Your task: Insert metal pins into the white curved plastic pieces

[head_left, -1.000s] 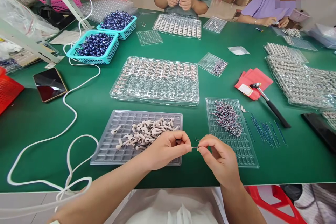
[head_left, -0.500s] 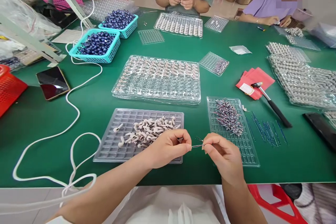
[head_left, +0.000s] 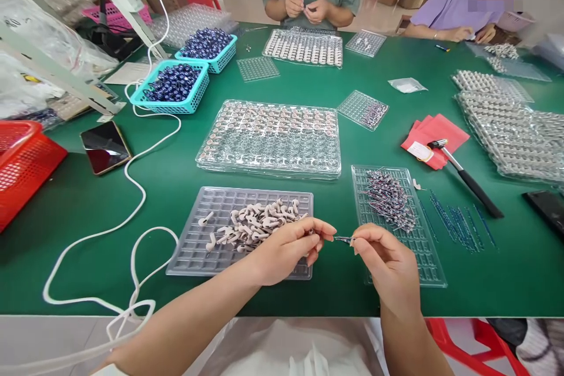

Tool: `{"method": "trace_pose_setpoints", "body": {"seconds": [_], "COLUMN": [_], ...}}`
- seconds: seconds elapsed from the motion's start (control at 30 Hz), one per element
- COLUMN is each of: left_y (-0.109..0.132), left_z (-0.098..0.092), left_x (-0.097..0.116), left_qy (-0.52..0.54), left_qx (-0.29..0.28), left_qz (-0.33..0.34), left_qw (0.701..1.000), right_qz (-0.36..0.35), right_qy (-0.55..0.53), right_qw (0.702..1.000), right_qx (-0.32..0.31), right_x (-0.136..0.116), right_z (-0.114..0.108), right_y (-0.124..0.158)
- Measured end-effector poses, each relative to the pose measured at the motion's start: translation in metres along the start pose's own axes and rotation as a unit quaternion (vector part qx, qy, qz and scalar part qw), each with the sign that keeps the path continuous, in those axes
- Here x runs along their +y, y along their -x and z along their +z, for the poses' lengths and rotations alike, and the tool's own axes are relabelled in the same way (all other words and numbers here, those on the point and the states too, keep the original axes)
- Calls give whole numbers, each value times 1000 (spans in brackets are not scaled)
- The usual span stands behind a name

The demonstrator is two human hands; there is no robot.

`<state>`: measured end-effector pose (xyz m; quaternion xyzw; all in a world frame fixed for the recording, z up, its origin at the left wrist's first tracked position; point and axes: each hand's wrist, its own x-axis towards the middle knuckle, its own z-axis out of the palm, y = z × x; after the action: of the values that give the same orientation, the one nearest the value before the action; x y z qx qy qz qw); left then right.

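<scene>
My left hand (head_left: 293, 247) is closed, its fingertips at one end of a short bundle of thin wires (head_left: 342, 239). The other end sits in the pinch of my right hand (head_left: 388, 264). A small pale piece partly shows among the left fingers, too hidden to make out. Under and behind my left hand, a grey plastic tray (head_left: 189, 247) carries a loose pile of white earbud shells (head_left: 253, 223). Beside my right hand, a clear tray (head_left: 429, 270) bears a heap of small wired parts (head_left: 390, 197).
Stacked clear trays of earbud parts (head_left: 273, 135) lie ahead. Blue baskets (head_left: 194, 103), a phone (head_left: 106, 147) and a white cable (head_left: 141, 188) are left. Right are a hammer (head_left: 467, 179), red packets (head_left: 440, 129) and blue strips (head_left: 462, 229). Two people work across the table.
My left fingers have straightened somewhat and shifted along the wires toward my right hand. Less loose wire shows between the hands. The whole view has shifted slightly.
</scene>
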<state>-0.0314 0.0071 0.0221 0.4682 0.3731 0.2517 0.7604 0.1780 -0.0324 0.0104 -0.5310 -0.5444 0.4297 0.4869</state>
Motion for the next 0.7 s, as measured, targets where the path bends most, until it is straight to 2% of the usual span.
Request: {"method": "trace_pose_setpoints", "body": {"seconds": [0.07,0.17,0.27,0.4,0.63,0.7], "left_y": [1,1,0,-3,-6,-5], "left_z": [4,8,9,8,5,5], "left_x": [0,-2,-4,-8,-17,-19], "left_qy": [-40,-131,-227,-341,-393,-407], "left_qx": [8,52,94,114,153,159], "left_qz": [15,51,98,163,321,338], "left_qw": [999,989,964,919,848,834], "right_qz": [-8,-33,-59,-72,-73,-69], "right_qy": [2,8,35,62,76,77], "right_qw": [1000,999,998,995,994,995], "right_qx": [5,6,-3,1,-7,-6], "right_x": [0,1,2,0,-4,-4], "right_z": [0,1,3,5,8,8], "right_y": [0,0,0,1,1,2]}}
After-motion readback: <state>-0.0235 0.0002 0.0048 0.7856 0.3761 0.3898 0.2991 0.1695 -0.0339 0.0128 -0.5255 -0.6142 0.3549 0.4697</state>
